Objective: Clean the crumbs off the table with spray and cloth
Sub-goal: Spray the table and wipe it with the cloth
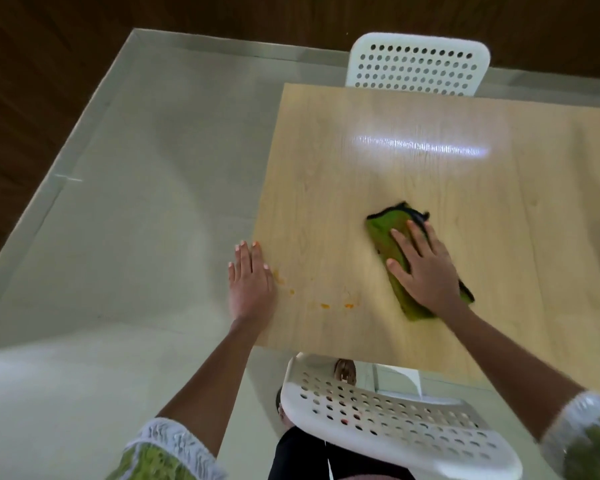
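A pale tiled floor [125, 209] fills the left half of the frame, bordered above by dark wood panelling. Over it, from the centre to the right edge, sits the light wood-grain table [465, 209], its left edge running down the middle of the picture and a bright streak of reflected light near its upper part.

Two white perforated chairs frame the table: the far chair [417, 65] at the top of the frame, tucked against the far edge, and the near chair [395, 420] at the bottom centre, its back between the person and the table, so they seem to lean over it to reach the surface.

Right of centre lies the green cloth [388, 233], dark-edged and folded into a long pad, which gives a wide wiping face. The right hand [426, 268] presses flat on it with fingers spread, probably to keep the whole pad bearing down while it sweeps; the cloth's outline is smeared, which suggests it is moving.

The left hand [252, 282] rests at the table's left edge, fingers straight and close together, half over the rim. It may be bracing, or placed to catch what gets pushed off.

Between the two hands, nearer the left one, a few small orange crumbs [326, 305] lie scattered near the table's lower left corner, not yet reached by the cloth. A spray bottle is not clearly in view; a blurred pale object at the far right edge could be one.
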